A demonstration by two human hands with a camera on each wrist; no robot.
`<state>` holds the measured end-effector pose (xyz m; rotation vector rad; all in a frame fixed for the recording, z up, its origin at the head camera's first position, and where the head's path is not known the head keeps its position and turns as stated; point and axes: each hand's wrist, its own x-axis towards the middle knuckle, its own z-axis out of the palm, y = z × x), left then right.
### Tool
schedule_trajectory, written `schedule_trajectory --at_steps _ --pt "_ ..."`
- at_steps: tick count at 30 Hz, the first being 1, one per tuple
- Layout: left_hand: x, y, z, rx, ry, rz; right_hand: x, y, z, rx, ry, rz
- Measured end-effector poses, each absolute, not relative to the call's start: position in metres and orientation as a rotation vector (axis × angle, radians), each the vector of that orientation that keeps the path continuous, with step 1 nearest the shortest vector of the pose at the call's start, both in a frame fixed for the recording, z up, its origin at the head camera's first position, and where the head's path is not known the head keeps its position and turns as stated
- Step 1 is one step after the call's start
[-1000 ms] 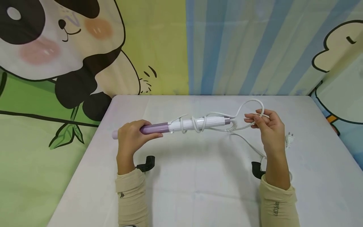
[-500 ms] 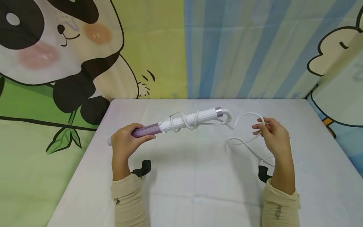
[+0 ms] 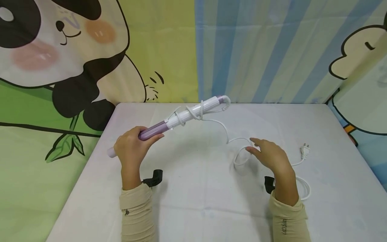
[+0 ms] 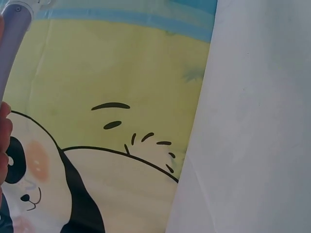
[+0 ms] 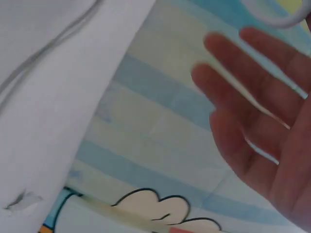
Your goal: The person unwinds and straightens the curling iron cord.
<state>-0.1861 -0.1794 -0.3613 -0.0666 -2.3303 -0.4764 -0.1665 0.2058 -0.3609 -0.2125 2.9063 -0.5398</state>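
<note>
Two hands unwind: left hand (image 3: 130,149) grips the curling iron (image 3: 184,116); right hand (image 3: 270,157), fingers spread, holds nothing, likely regrasping the cord (image 3: 239,156) next.

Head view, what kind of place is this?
Probably a staged indoor recording corner, not a lived-in room: a white table stands against cartoon backdrops, a panda on the left and blue stripes behind, bearing only a curling iron.

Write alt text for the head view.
A left hand holds a purple and white curling iron tilted above a white table, cord partly wound round it. The open right hand hovers over the loose cord, whose plug lies nearby.
</note>
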Motion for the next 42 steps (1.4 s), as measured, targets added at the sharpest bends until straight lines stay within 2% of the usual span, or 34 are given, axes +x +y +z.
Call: schedule_trajectory --at_steps 8,22,29,37,42 --pt "-0.186 -0.171 -0.360 -0.155 -2.343 -0.396 -0.142 0.180 -0.336 -0.401 3.019 -0.776" --pt "-0.183 -0.165 -0.355 -0.238 -2.369 -0.404 -0.172 0.157 -0.370 -0.497 2.902 -0.845" --pt "-0.183 -0.168 -0.356 -0.223 -2.393 -0.395 -0.165 0.158 -0.361 -0.548 2.909 -0.855" --pt "-0.182 -0.169 -0.354 -0.218 -2.472 -0.392 -0.155 0.169 -0.353 -0.813 3.045 -1.182" --pt "-0.180 -0.168 -0.353 -0.261 -2.512 -0.404 -0.154 0.176 -0.350 -0.717 3.162 -1.428"
